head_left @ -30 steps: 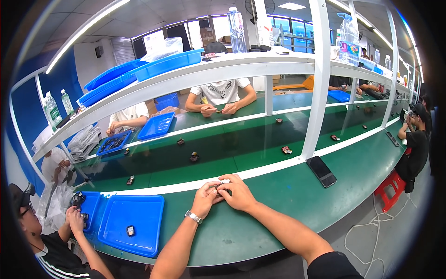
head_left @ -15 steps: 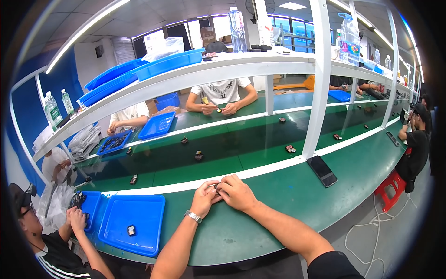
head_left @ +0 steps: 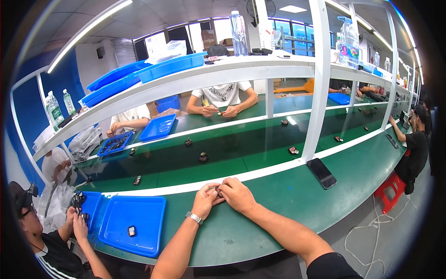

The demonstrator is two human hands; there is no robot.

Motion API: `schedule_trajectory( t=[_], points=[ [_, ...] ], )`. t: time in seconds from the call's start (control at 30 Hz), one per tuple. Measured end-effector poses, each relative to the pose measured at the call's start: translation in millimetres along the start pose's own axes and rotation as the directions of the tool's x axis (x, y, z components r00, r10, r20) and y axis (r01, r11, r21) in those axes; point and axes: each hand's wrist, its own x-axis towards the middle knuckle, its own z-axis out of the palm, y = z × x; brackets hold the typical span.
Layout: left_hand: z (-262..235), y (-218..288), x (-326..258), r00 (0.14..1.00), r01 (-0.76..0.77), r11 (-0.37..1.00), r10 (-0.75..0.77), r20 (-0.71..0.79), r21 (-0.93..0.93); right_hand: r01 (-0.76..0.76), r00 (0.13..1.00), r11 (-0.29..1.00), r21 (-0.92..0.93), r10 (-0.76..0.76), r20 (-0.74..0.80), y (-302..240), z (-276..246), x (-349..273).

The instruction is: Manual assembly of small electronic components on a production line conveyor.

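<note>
My left hand [head_left: 205,200] and my right hand [head_left: 236,194] meet over the green bench [head_left: 260,218], fingers pinched together on a small dark part [head_left: 219,191] that is mostly hidden between them. A metal watch sits on my left wrist. The blue tray [head_left: 131,224] to my left holds one small dark part [head_left: 132,230].
A black phone [head_left: 321,172] lies right of my hands beside a white post [head_left: 320,88]. Several small dark parts ride the green conveyor [head_left: 204,156] beyond a white strip. People work on my left, across the belt and at far right. Blue bins and bottles sit on the shelf above.
The small parts on the conveyor have drifted rightward. My hands stay together in the same spot, fingers shifting slightly on the part.
</note>
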Motion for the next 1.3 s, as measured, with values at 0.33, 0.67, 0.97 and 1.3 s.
schedule_trajectory(
  t=[0.33, 0.67, 0.97, 1.3],
  points=[
    [3.2, -0.9, 0.0, 0.998, -0.034, 0.999, 0.035, -0.042, 0.033, 0.011, 1.000, 1.000, 0.001, -0.011, -0.007, -2.6, 1.5, 1.3],
    [5.6, -2.0, 1.5, 0.994, -0.038, 0.994, 0.049, -0.100, 0.101, -0.342, 0.937, 0.856, 0.388, 0.344, 0.066, 3.7, 4.1, 1.8],
    [3.8, -3.6, 0.6, 0.995, -0.093, 0.986, 0.098, -0.029, 0.140, -0.379, 0.922, 0.825, 0.420, 0.376, 0.094, -0.7, -3.1, 5.6],
    [5.6, -3.8, 0.2, 0.995, -0.089, 0.981, 0.096, -0.033, 0.171, -0.418, 0.907, 0.789, 0.450, 0.389, 0.162, 2.7, -3.2, 5.1]
  ],
)
